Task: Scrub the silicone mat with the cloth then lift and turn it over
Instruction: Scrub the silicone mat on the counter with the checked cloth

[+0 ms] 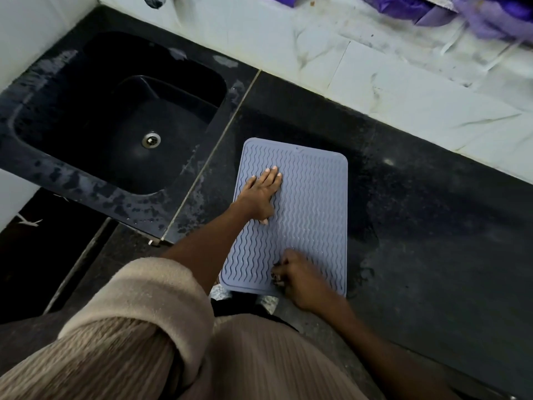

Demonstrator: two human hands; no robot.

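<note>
While lying flat on the dark counter (pixel 418 215) just right of the black sink (pixel 115 111), grey mat (pixel 311 203) with wavy ridges, near edge overhanging the counter's front. Left hand (pixel 261 194) spread open, palm down, pressed on the mat's far left part. Right hand (pixel 300 277) curled at the near edge, fingers (pixel 278 274) bunched on something small and dark, perhaps the cloth; too hidden to say. Hands apart. Beige sleeve (pixel 138 319) rolled above the left elbow.
</note>
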